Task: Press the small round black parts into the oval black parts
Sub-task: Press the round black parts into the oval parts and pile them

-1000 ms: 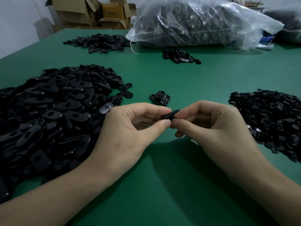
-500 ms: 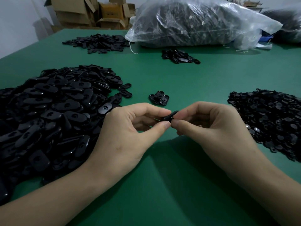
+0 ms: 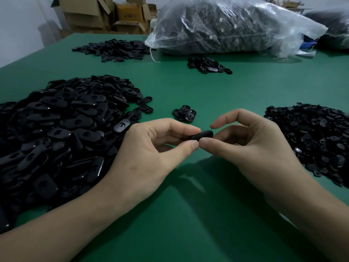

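A green tabletop (image 3: 188, 214) is filling most of the frame. On the left side a big pile of oval black parts (image 3: 56, 133) is lying on it. At the upper centre a large clear plastic bag (image 3: 226, 29), full of dark pieces, is resting on the far part of the tabletop. At the right edge a lower pile of small round black parts (image 3: 317, 137) is spreading.

The left hand (image 3: 143, 157) and the right hand (image 3: 251, 146) are meeting at the centre, above the tabletop. Cardboard boxes (image 3: 98, 14) are standing in the upper left corner, behind the tabletop. Below them a flat heap of black pieces (image 3: 113, 49) is lying, and a smaller heap (image 3: 207, 65) is lying just in front of the bag. Three oval parts (image 3: 186, 113) are lying together just above the hands.

One oval part (image 3: 203, 134) is sitting between the hands. The left grip is holding it between thumb and forefinger. The right forefinger is standing apart above it and the right thumb is lying just under it; if the right grip is holding it, I cannot tell.
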`<state>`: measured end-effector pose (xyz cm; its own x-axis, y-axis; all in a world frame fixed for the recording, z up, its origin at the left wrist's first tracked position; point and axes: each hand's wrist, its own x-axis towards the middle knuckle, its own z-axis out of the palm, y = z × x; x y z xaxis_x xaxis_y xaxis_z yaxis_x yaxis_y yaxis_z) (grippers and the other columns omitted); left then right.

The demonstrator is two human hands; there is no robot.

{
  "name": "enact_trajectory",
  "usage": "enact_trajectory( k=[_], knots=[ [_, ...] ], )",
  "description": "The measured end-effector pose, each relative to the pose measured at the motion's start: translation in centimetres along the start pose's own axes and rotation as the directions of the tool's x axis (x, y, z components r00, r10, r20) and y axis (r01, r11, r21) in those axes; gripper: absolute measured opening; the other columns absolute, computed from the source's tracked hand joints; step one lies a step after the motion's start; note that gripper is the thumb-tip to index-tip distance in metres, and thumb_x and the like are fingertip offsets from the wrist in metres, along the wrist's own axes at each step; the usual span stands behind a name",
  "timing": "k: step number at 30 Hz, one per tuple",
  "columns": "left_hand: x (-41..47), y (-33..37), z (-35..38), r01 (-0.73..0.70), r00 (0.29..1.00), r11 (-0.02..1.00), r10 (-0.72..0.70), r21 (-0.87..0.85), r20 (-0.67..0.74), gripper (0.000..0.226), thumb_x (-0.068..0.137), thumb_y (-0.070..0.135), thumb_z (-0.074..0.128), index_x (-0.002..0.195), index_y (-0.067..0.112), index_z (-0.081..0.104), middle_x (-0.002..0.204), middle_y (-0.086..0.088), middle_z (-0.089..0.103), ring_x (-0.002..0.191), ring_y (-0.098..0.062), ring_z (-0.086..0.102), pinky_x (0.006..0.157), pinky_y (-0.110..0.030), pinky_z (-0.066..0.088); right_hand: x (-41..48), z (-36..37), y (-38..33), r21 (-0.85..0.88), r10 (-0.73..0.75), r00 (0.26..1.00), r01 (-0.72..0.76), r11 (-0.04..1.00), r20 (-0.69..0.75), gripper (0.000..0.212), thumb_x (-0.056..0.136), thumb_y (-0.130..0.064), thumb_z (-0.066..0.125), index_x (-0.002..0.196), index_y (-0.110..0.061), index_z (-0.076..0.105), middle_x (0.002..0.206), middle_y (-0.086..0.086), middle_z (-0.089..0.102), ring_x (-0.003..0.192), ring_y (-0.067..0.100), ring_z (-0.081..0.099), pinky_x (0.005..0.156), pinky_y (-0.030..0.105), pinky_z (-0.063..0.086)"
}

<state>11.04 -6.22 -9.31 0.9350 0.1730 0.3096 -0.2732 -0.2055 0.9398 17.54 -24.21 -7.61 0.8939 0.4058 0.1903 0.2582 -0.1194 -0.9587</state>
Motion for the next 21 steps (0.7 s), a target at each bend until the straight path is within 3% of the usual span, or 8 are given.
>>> enact_trajectory(
  k=[3,11,16,21],
  knots=[
    [0.1,0.1,-0.1,0.027,0.999,0.997,-0.024,-0.077,0.042,0.021,0.087,0.001,0.075,0.1,0.018,0.078,0.093,0.0,0.081,0.089,-0.015,0.078,0.079,-0.018,0.058,0.2,-0.1,0.1,0.064,0.011,0.999,-0.014,0.998,0.048,0.04,0.056,-0.045,0.087,0.085,-0.022,0.073,0.07,0.002,0.073,0.063,0.017,0.06,0.065,0.034,0.045],
    [0.1,0.1,0.0,0.028,0.997,0.996,-0.022,-0.085,0.077,0.022,0.086,0.001,0.076,0.098,0.02,0.079,0.093,0.001,0.081,0.086,-0.011,0.078,0.078,-0.014,0.056,0.3,-0.1,0.1,0.134,0.039,0.992,-0.055,0.989,0.12,0.038,0.049,-0.041,0.09,0.078,-0.022,0.074,0.071,0.004,0.07,0.07,0.02,0.066,0.065,0.023,0.051],
    [0.0,0.4,0.2,0.005,1.0,0.998,-0.004,-0.066,0.025,0.017,0.079,0.008,0.081,0.09,0.022,0.078,0.089,0.001,0.081,0.084,-0.014,0.078,0.078,-0.016,0.057,-0.1,0.3,0.0,0.218,0.045,0.989,-0.075,0.973,0.142,0.027,0.057,-0.029,0.088,0.079,-0.022,0.074,0.072,0.001,0.067,0.07,0.015,0.063,0.065,0.018,0.051],
    [0.0,0.6,0.2,-0.02,0.999,0.997,0.018,-0.07,-0.029,0.022,0.084,-0.007,0.077,0.09,0.014,0.075,0.088,-0.002,0.08,0.083,-0.014,0.078,0.078,-0.016,0.058,-0.4,0.8,0.0,0.355,0.118,0.967,-0.195,0.914,0.227,0.018,0.073,-0.014,0.086,0.088,-0.02,0.076,0.079,0.008,0.068,0.07,0.015,0.058,0.071,0.025,0.05]
  ],
)
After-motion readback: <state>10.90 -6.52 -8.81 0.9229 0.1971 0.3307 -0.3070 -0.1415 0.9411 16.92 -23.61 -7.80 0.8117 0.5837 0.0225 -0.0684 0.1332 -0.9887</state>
